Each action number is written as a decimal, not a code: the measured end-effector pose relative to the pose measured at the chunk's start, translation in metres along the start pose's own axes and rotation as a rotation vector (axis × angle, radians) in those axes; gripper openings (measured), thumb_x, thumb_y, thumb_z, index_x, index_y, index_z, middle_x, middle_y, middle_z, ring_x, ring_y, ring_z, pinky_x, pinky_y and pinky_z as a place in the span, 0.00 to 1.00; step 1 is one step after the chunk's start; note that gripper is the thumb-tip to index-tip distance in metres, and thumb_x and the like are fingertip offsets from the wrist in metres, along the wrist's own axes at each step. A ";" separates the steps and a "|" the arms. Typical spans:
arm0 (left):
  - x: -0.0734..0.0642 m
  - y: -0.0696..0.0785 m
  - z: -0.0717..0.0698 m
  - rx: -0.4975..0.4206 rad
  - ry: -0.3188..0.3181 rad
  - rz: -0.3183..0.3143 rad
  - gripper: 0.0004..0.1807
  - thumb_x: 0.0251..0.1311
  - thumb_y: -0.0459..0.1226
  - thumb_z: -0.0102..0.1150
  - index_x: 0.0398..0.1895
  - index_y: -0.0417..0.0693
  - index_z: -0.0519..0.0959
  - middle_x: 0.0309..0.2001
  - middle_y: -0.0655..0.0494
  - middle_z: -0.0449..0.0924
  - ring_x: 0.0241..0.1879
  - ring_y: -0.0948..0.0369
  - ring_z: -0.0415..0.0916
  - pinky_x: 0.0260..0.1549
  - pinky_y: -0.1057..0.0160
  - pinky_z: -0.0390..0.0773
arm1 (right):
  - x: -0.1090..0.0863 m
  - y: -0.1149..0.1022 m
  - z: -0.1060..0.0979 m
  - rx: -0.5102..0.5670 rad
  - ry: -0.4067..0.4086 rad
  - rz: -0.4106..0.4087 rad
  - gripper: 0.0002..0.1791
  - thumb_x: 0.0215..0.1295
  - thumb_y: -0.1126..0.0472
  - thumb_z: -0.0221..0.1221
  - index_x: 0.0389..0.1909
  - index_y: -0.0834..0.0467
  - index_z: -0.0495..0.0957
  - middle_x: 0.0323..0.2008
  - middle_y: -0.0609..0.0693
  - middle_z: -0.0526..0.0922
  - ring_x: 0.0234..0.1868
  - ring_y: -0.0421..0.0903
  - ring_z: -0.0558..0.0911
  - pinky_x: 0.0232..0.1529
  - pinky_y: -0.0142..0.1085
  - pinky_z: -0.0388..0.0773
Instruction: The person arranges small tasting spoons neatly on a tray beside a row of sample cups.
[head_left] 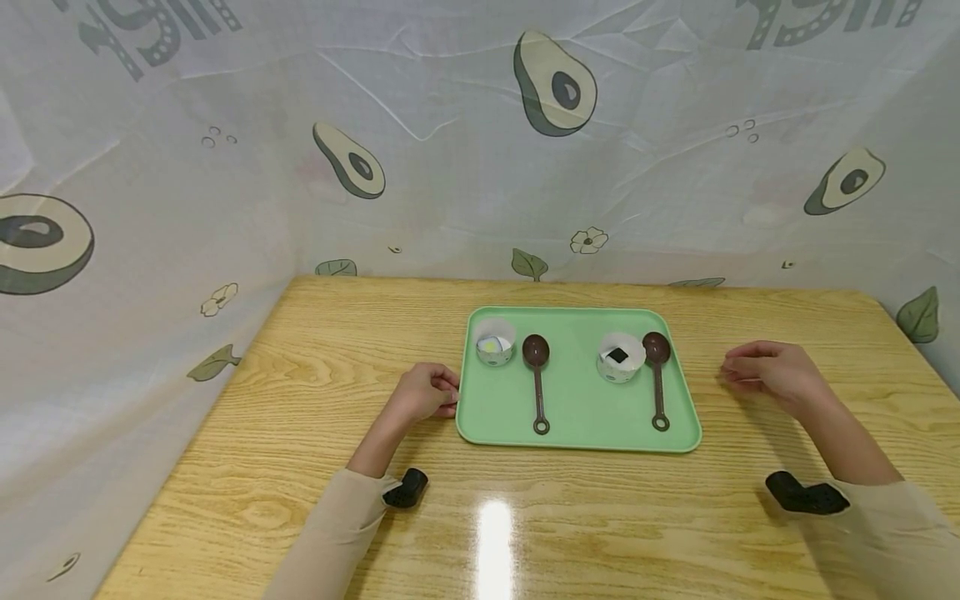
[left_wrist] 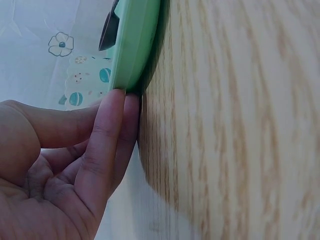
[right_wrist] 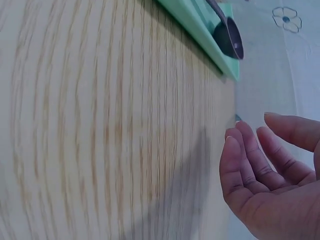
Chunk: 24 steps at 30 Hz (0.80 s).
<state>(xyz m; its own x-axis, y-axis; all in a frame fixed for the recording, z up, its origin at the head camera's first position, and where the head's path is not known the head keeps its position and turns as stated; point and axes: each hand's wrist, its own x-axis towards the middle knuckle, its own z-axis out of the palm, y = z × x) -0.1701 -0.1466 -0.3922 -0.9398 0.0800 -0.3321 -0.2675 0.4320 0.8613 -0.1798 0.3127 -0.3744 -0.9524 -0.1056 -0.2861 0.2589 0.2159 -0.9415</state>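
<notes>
A light green tray lies flat on the wooden table. My left hand is at its left edge; in the left wrist view the fingertips touch the outer rim, and the thumb tip is hidden behind the fingers. To the right of the tray, my right hand hovers apart from it, fingers loosely bent and holding nothing. Two patterned paper cups sit on the tray: the left cup contains a pale piece with a yellow patch, the right cup a black piece. Beside each cup lies a brown spoon, the left spoon and the right spoon.
Bare wood of the table extends around the tray. A white curtain printed with avocados hangs behind the table and along its left side. Black bands sit at both wrists, over beige sleeves.
</notes>
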 end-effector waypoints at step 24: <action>-0.002 0.005 -0.005 0.154 -0.001 0.075 0.05 0.57 0.26 0.58 0.37 0.33 0.77 0.28 0.46 0.76 0.26 0.57 0.78 0.27 0.63 0.83 | -0.012 0.008 -0.012 -0.498 0.128 -0.149 0.32 0.72 0.49 0.44 0.61 0.75 0.59 0.52 0.63 0.71 0.40 0.37 0.76 0.36 0.35 0.80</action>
<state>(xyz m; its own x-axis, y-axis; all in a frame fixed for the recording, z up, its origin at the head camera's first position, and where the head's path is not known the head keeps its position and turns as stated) -0.1704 -0.1492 -0.3848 -0.9557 0.1181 -0.2695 -0.1610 0.5570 0.8148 -0.1682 0.3276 -0.3762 -0.9931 -0.0572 -0.1025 0.0415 0.6456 -0.7626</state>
